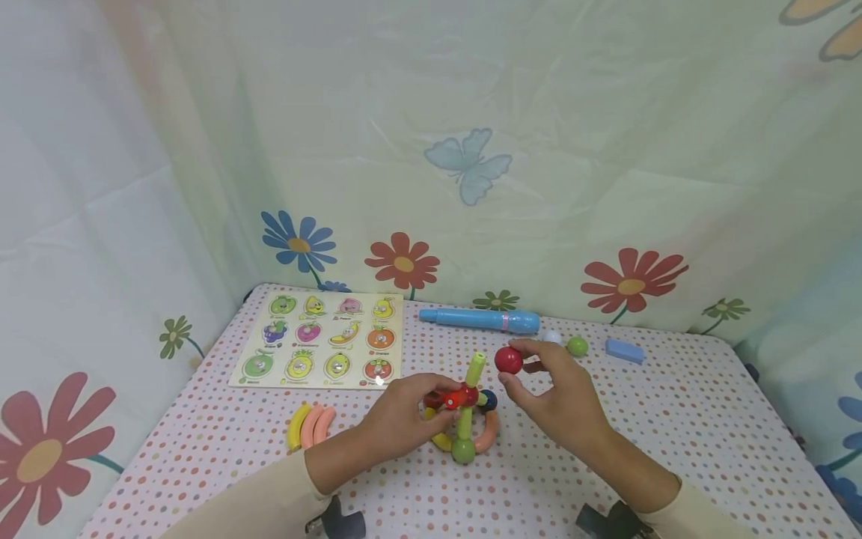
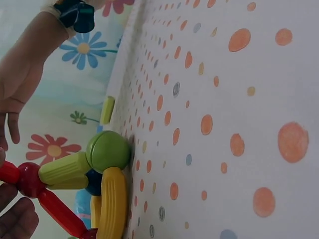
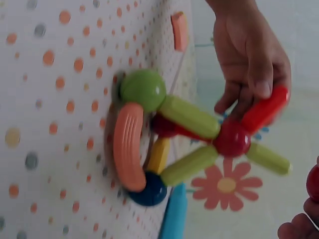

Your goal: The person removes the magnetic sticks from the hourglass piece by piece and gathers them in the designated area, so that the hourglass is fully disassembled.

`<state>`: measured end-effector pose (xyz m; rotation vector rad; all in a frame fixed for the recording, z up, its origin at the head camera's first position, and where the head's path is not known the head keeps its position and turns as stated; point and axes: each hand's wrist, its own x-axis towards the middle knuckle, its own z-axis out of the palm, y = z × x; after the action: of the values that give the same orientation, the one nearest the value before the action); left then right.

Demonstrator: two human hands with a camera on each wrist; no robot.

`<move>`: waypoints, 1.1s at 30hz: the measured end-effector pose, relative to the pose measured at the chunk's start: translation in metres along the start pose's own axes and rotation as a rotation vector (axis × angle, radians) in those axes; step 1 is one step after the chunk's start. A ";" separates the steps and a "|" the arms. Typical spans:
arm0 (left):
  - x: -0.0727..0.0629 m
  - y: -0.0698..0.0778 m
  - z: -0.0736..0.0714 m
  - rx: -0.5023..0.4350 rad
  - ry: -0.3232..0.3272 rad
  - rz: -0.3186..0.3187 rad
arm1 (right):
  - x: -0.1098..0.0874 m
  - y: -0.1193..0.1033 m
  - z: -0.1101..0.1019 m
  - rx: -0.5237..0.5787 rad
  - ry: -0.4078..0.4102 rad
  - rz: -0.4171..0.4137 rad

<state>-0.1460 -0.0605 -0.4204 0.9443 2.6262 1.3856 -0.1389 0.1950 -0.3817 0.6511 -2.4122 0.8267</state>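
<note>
My left hand [image 1: 400,419] pinches a red stick [image 3: 264,110] that sticks out of a toy frame of balls and sticks. At the frame's top is a dark red ball [image 3: 232,138]; light green sticks [image 3: 192,117] run from it, one pointing up. The base joins a green ball [image 1: 463,451], a blue ball [image 3: 148,190] and another red ball with curved orange [image 3: 128,147] and yellow [image 2: 113,204] pieces. My right hand [image 1: 569,404] pinches a loose red ball [image 1: 508,360] between thumb and fingers, just right of the upright stick, apart from it.
A fruit picture board [image 1: 316,340] lies at the back left. Loose curved pieces [image 1: 308,427] lie left of my left hand. Behind the frame are a blue tube-shaped toy [image 1: 480,320], a white ball [image 1: 552,337], a green ball [image 1: 577,346] and a blue block [image 1: 624,351].
</note>
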 end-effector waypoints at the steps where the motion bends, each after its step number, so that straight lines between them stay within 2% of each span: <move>1: 0.000 0.000 0.000 -0.002 -0.002 -0.008 | 0.001 0.004 -0.002 -0.001 0.003 0.014; 7: 0.001 0.000 0.000 -0.011 0.002 0.003 | 0.001 0.034 -0.010 -0.015 0.004 0.103; 12: 0.002 -0.001 0.000 -0.016 0.008 0.021 | 0.001 0.064 -0.017 -0.055 -0.041 0.217; 16: 0.002 0.000 0.001 -0.013 0.006 0.004 | -0.001 0.088 -0.020 -0.072 -0.084 0.324; 22: 0.002 0.001 0.002 -0.021 0.001 -0.015 | -0.007 0.118 -0.022 -0.094 -0.122 0.422; 33: 0.003 0.001 0.002 -0.008 -0.002 -0.017 | -0.018 0.152 -0.027 -0.125 -0.184 0.583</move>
<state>-0.1471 -0.0571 -0.4201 0.9205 2.6186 1.3897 -0.2049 0.3240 -0.4368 -0.0437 -2.8427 0.8494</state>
